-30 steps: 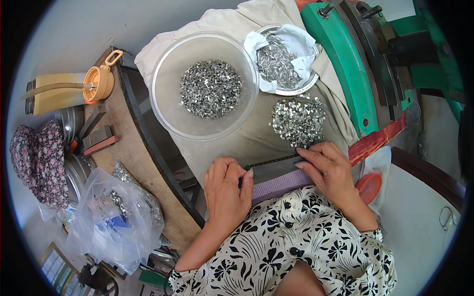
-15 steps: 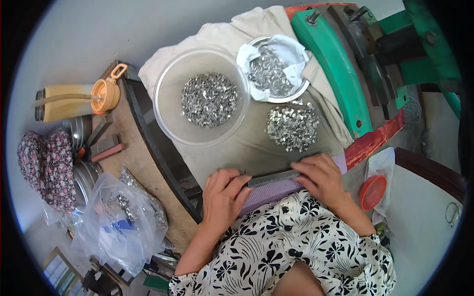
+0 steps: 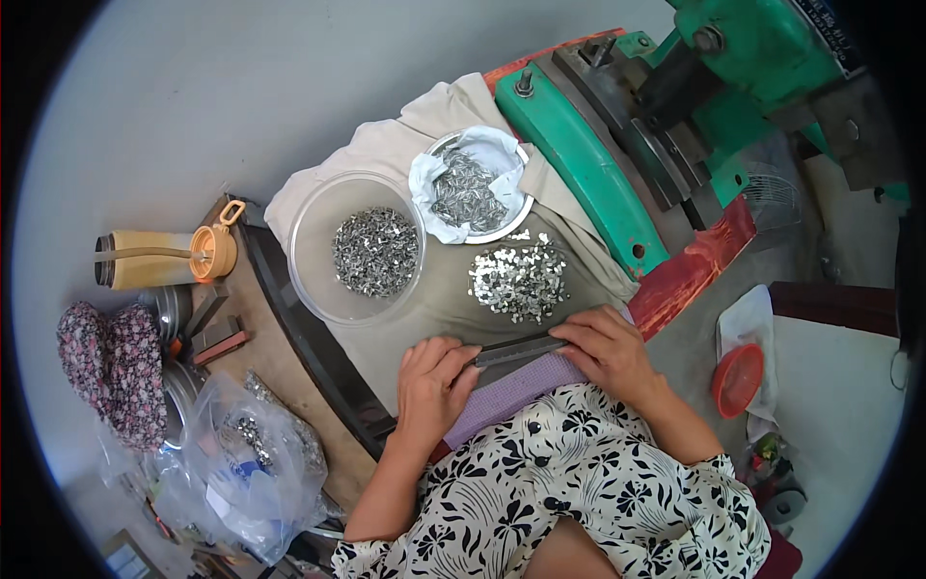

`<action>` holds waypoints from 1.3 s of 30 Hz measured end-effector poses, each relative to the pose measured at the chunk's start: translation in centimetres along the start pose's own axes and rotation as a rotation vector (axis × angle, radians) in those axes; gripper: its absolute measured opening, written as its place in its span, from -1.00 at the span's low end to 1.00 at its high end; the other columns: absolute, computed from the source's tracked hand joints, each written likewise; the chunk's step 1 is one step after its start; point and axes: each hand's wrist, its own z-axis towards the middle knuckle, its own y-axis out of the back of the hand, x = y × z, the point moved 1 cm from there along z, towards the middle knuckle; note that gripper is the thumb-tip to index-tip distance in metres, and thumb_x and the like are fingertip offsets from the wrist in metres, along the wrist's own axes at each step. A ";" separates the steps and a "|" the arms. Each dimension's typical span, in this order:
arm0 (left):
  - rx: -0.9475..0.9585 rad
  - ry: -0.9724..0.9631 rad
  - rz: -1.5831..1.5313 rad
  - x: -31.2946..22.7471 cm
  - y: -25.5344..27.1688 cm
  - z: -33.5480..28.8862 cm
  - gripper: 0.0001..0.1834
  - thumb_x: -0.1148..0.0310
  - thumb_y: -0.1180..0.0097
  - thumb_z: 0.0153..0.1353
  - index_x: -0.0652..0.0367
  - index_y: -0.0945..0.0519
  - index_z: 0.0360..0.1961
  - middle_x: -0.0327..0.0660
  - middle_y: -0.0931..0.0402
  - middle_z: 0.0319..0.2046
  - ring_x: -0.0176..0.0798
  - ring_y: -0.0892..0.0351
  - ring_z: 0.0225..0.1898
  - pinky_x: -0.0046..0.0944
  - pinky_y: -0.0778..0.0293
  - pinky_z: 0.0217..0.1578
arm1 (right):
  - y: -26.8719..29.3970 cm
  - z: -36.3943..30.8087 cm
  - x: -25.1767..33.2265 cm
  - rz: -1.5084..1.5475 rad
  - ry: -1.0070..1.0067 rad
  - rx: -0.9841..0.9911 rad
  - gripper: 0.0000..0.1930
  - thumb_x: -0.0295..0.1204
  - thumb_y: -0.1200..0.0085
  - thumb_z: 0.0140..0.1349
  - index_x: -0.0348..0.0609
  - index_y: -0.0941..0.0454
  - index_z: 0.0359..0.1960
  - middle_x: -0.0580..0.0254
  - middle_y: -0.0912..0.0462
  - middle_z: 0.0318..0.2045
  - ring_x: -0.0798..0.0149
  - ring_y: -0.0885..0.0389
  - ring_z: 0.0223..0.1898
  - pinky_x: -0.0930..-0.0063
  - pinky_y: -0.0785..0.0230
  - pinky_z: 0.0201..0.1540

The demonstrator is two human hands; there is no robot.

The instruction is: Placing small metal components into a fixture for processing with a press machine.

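A slim dark bar [image 3: 521, 349] is lying between the 2 hands, roughly level and spanning the gap from one to the other. The left hand [image 3: 431, 381] is pinching its left end between thumb and fingers; the right hand [image 3: 608, 352] is pinching its right end the same way — fingers curling, neither hand spreading wide. A purple textured mat [image 3: 511, 388] is lying just on the wearer's side of the bar; whether they are touching, I cannot tell. Beyond the bar, a pile of small shiny metal pieces [image 3: 521, 280] is resting on the cloth-covered worktop [image 3: 449, 311], nearer the right hand, with a clear tub [image 3: 293, 256] standing farther left.
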 end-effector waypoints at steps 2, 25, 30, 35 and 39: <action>0.013 -0.011 -0.010 0.1 -0.3 0.6 -0.68 0.48 -0.37 -0.07 0.14 -0.68 -0.20 -0.22 -0.55 -0.25 -0.13 -0.52 -0.22 -0.19 -0.34 -0.20 | 0.0 -0.1 -0.3 -0.007 -0.003 -0.012 -0.69 -0.46 -0.36 0.02 -0.12 -0.67 -0.14 0.21 -0.61 -0.22 0.13 -0.60 -0.25 0.32 -0.49 -0.24; 0.024 -0.545 -0.037 -8.0 0.0 14.4 -0.74 0.43 -0.33 0.01 0.14 -0.64 -0.22 -0.23 -0.49 -0.30 -0.14 -0.51 -0.24 -0.16 -0.37 -0.25 | 10.7 -0.3 -0.3 -0.269 -0.165 -0.370 -0.66 -0.59 -0.37 -0.11 -0.20 -0.68 -0.21 0.14 -0.65 -0.30 0.14 -0.62 -0.30 0.36 -0.45 -0.28; 0.122 -0.652 -0.195 -10.4 -1.6 20.7 -0.72 0.47 -0.37 0.00 0.24 -0.64 -0.22 -0.11 -0.50 -0.28 0.03 -0.54 -0.20 -0.10 -0.47 -0.18 | 13.1 -0.2 -1.8 -0.263 -0.229 -0.559 -0.72 -0.59 -0.33 0.02 -0.25 -0.66 -0.18 0.11 -0.69 -0.28 0.25 -0.63 -0.43 0.44 -0.46 -0.40; 0.152 -0.622 -0.210 -9.8 -3.2 23.7 -0.73 0.47 -0.34 0.04 0.23 -0.66 -0.18 -0.11 -0.51 -0.27 0.05 -0.58 -0.21 -0.07 -0.50 -0.24 | 12.0 0.8 -4.1 -0.157 -0.251 -0.666 -0.74 -0.57 -0.32 0.09 -0.25 -0.66 -0.14 0.10 -0.68 -0.34 0.29 -0.65 -0.50 0.47 -0.47 -0.47; 0.187 -0.568 -0.234 -10.1 -3.0 24.7 -0.73 0.45 -0.34 0.07 0.23 -0.67 -0.17 -0.10 -0.51 -0.32 0.04 -0.58 -0.30 -0.10 -0.46 -0.30 | 12.1 1.2 -4.2 -0.178 -0.283 -0.696 -0.74 -0.56 -0.32 0.09 -0.26 -0.65 -0.15 0.12 -0.67 -0.36 0.29 -0.62 -0.54 0.47 -0.46 -0.48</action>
